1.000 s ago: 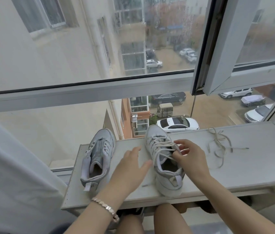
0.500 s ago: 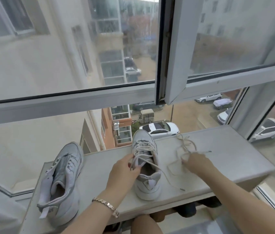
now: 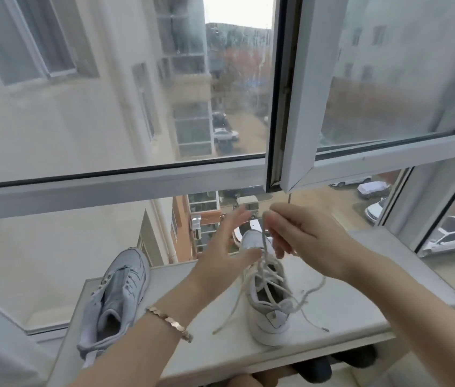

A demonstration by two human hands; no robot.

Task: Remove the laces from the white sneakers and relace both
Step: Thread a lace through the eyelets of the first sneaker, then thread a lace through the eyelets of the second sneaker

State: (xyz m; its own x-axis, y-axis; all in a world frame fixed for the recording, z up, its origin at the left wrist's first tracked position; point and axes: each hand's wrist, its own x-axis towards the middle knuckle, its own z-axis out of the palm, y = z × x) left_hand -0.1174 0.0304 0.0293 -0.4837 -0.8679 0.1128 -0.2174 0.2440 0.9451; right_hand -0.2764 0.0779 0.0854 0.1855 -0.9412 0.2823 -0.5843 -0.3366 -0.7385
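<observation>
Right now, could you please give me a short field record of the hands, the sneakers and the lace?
surface: white shelf at the window
left sneaker: lies on the shelf, no lace visible in it
right sneaker: stands upright, lace strands cross its opening
lace: runs from the right sneaker up to the right hand, ends trail on the shelf
right hand: pinches the lace above the right sneaker
left hand: fingers spread, holds nothing, beside the lace
left wrist: bracelet
</observation>
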